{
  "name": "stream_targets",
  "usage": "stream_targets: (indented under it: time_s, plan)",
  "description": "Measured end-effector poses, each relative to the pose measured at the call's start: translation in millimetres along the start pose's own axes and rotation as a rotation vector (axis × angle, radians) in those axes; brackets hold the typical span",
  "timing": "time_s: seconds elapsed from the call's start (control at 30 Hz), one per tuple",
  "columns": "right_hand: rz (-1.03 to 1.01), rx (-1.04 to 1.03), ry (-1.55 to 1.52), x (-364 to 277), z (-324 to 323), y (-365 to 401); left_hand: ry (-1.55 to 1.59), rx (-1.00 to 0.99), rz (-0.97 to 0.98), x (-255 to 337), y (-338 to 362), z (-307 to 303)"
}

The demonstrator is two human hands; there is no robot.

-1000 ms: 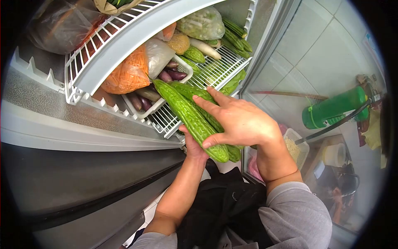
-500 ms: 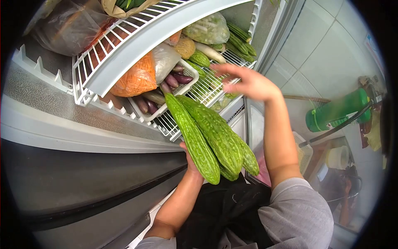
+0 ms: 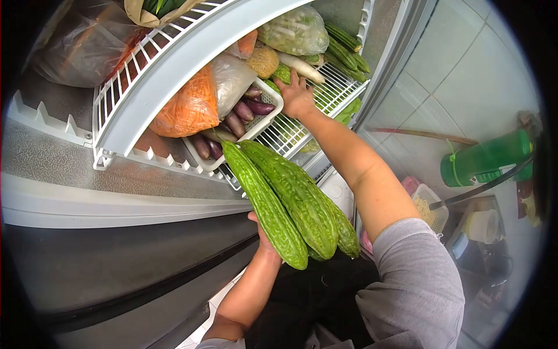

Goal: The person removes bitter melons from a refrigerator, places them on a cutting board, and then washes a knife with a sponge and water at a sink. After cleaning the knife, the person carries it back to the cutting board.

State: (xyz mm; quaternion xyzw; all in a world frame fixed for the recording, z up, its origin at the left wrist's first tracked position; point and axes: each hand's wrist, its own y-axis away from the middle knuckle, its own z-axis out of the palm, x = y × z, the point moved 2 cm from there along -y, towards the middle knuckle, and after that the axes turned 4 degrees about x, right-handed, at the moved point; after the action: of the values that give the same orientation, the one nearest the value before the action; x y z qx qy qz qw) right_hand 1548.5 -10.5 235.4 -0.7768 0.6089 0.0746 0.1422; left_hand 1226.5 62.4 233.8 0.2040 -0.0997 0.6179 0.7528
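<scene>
My left hand (image 3: 265,235) holds several green bitter melons (image 3: 296,198) from below, in front of the fridge; most of its fingers are hidden under them. Deeper in, on the wire shelf, my right hand (image 3: 296,96) reaches over another bitter melon (image 3: 282,73), its fingers spread and touching or just above it. A white radish (image 3: 301,67) lies beside those fingertips. To the left of my right hand, a white basket (image 3: 268,121) holds purple eggplants (image 3: 235,123).
Bags of orange shreds (image 3: 189,107) and pale vegetables (image 3: 295,32) share the shelf with cucumbers (image 3: 343,55). The upper shelf's curved front edge (image 3: 168,67) overhangs at left. A green cylinder (image 3: 488,160) shows at right, beyond the glass.
My right hand has moved left and deeper onto the shelf, down to the bitter melon near the radish. My left hand still holds its bitter melons, almost unmoved.
</scene>
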Motion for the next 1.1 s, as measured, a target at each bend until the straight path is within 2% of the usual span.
stream_targets:
  time_s: [0.07, 0.23, 0.37, 0.4, 0.47, 0.5, 0.53, 0.63, 0.7, 0.87, 0.93, 1.0, 1.1]
  plan:
    - [-0.054, 0.060, -0.009, 10.8, 0.9, 1.2, -0.079, 0.100, 0.051, 0.9, -1.1, 1.7]
    - [-0.124, 0.180, -0.047, 25.2, -9.0, 13.0, -0.068, 0.120, 0.043, 0.1, -8.9, -11.2]
    - [-0.059, 0.056, -0.140, 41.7, -35.6, 52.7, -0.037, 0.112, 0.046, 0.7, -12.4, -0.8]
    - [-0.043, 0.013, -0.180, 53.9, -46.1, 64.2, -0.036, 0.110, 0.051, 0.9, -13.3, -0.8]
    - [0.001, -0.080, -0.459, 85.4, -77.7, 89.3, -0.067, 0.065, 0.062, 0.8, -16.4, 0.0]
    - [0.013, -0.070, -0.504, 96.7, -100.0, 105.3, -0.070, 0.063, 0.065, 1.1, -17.6, 1.9]
    - [0.049, -0.067, -0.424, 95.6, -132.6, 125.4, -0.071, 0.049, 0.064, 0.6, -19.6, 4.9]
    - [0.114, -0.142, -0.587, 88.7, -195.2, 163.3, -0.049, -0.061, 0.076, -2.8, -28.3, 13.8]
    - [0.012, 0.068, -0.557, 70.6, -232.4, 188.6, -0.065, -0.012, 0.097, -3.7, -31.0, 30.0]
    - [0.055, 0.125, -0.478, 33.0, -291.6, 235.5, -0.086, -0.133, 0.101, -7.5, -49.6, 45.3]
    - [0.113, 0.156, -0.480, 19.0, -297.6, 254.5, -0.056, -0.168, 0.084, -11.5, -51.9, 48.0]
    - [-0.001, 0.374, -0.464, 4.5, -300.4, 268.8, -0.050, -0.190, 0.093, -13.9, -57.5, 51.7]
    - [-0.073, 0.422, -0.567, -10.5, -291.0, 279.2, -0.035, -0.158, 0.084, -20.0, -60.6, 59.2]
